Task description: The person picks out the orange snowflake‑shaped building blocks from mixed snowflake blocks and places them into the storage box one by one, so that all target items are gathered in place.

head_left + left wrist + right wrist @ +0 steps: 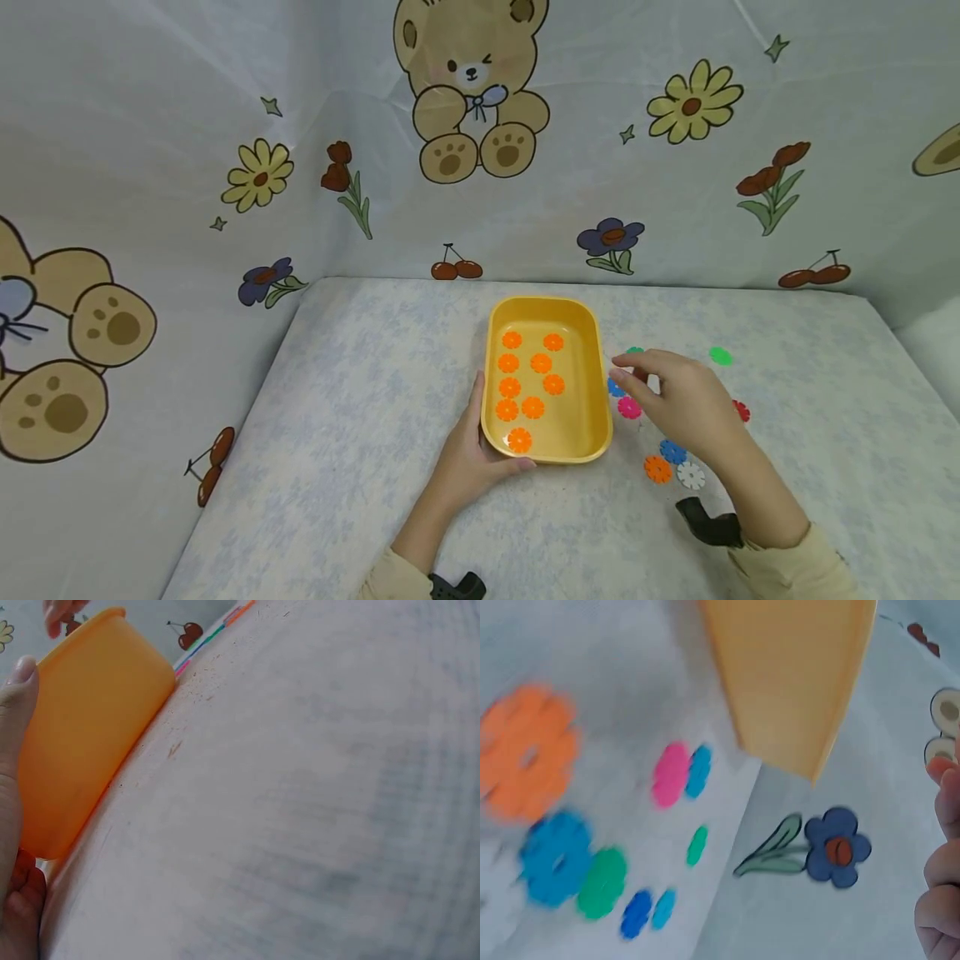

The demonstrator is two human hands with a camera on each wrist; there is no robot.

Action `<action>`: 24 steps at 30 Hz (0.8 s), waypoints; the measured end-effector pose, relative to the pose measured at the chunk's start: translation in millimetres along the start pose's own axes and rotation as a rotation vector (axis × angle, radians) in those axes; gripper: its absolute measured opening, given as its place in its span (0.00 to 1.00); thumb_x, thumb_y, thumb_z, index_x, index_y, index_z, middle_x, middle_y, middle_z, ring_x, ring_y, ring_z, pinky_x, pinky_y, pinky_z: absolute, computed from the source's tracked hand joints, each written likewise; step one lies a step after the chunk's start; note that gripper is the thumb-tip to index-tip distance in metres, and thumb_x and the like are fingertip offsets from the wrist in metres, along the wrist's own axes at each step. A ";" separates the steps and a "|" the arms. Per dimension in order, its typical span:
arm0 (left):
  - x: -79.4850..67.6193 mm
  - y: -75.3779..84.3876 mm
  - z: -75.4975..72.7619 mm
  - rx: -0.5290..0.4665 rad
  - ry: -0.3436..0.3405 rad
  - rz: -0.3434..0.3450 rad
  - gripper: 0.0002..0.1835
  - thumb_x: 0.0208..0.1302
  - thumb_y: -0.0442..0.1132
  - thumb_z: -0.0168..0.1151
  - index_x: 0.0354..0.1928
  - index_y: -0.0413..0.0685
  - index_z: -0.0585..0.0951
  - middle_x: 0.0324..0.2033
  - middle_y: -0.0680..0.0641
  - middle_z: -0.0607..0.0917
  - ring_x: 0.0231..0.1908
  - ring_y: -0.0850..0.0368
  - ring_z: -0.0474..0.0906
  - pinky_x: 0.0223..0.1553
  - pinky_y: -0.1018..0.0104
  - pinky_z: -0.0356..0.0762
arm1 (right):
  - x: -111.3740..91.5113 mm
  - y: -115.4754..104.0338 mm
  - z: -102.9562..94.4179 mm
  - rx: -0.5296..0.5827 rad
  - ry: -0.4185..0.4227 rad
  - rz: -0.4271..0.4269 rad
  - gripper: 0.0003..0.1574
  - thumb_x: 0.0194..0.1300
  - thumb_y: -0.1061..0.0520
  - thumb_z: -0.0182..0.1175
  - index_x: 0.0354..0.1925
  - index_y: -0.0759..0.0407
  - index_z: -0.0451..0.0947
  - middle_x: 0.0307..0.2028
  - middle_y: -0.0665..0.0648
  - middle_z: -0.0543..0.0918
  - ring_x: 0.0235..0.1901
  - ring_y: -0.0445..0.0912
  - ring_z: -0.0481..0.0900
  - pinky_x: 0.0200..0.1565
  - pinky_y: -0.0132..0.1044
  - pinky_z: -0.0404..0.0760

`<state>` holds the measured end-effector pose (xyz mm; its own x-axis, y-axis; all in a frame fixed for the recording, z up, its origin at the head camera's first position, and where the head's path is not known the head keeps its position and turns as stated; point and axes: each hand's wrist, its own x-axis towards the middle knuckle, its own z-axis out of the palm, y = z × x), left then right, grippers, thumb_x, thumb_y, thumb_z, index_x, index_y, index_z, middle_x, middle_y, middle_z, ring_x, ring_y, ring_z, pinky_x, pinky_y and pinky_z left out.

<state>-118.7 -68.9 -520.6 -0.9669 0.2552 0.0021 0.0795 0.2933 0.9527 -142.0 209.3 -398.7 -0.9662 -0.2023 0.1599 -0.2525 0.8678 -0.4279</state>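
Note:
A yellow plastic tray (588, 333) stands on the table, and several orange flower-shaped discs (541, 363) lie in it, mostly toward its left side. My left hand (474, 460) grips the tray's near left corner, thumb at the near rim and fingers along the left side. In the left wrist view that thumb (16, 697) reaches the tray's rim. Just beyond the tray's right rim hovers my right hand (678, 404), its thumb and forefinger bent and a little apart. I see nothing between them; in the right wrist view only part of its fingers (946, 885) shows.
Right of the tray lie loose discs: pink (629, 407), orange (657, 469), blue (672, 452), white (691, 476), red (742, 410) and green (721, 356). Some lie partly behind the right hand. A white cloth (480, 225) with printed bears and flowers rises behind the table.

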 end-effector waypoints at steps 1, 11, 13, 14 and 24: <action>-0.1 0.0 0.0 -0.003 0.001 -0.001 0.71 0.45 0.55 0.81 0.79 0.71 0.35 0.77 0.67 0.46 0.76 0.64 0.48 0.76 0.50 0.53 | -4.9 4.8 -2.0 -0.004 -0.017 0.020 0.18 0.67 0.48 0.65 0.51 0.54 0.85 0.31 0.50 0.84 0.24 0.43 0.68 0.21 0.29 0.70; 0.5 -1.1 0.6 -0.017 -0.005 0.003 0.72 0.43 0.59 0.80 0.79 0.71 0.35 0.77 0.68 0.45 0.76 0.66 0.47 0.76 0.51 0.54 | -47.8 48.5 16.6 -0.070 -0.422 0.171 0.29 0.56 0.44 0.73 0.56 0.45 0.82 0.28 0.44 0.74 0.26 0.40 0.68 0.24 0.27 0.71; 0.5 -0.9 0.7 -0.022 -0.005 0.005 0.72 0.43 0.59 0.80 0.79 0.70 0.35 0.77 0.68 0.45 0.76 0.66 0.47 0.76 0.52 0.53 | -53.4 54.4 20.9 -0.089 -0.456 0.178 0.31 0.53 0.43 0.75 0.56 0.43 0.82 0.29 0.43 0.74 0.29 0.40 0.69 0.26 0.29 0.70; 0.4 -1.0 0.7 -0.022 -0.005 0.004 0.72 0.43 0.59 0.80 0.79 0.70 0.36 0.77 0.68 0.45 0.76 0.66 0.47 0.76 0.52 0.53 | -55.6 56.6 22.7 -0.096 -0.464 0.186 0.32 0.52 0.42 0.75 0.56 0.43 0.82 0.29 0.43 0.74 0.29 0.41 0.69 0.27 0.30 0.70; 0.2 -1.1 0.4 -0.023 -0.003 -0.003 0.72 0.43 0.59 0.80 0.79 0.70 0.36 0.77 0.68 0.46 0.76 0.66 0.48 0.75 0.53 0.54 | -69.3 73.2 29.3 -0.050 -0.438 0.182 0.28 0.48 0.47 0.78 0.51 0.43 0.84 0.30 0.43 0.75 0.29 0.39 0.69 0.28 0.27 0.72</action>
<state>-118.8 -68.8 -521.8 -0.9664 0.2571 -0.0012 0.0712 0.2723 0.9596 -95.0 273.6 -467.2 -0.9283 -0.2075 -0.3084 -0.0843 0.9256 -0.3691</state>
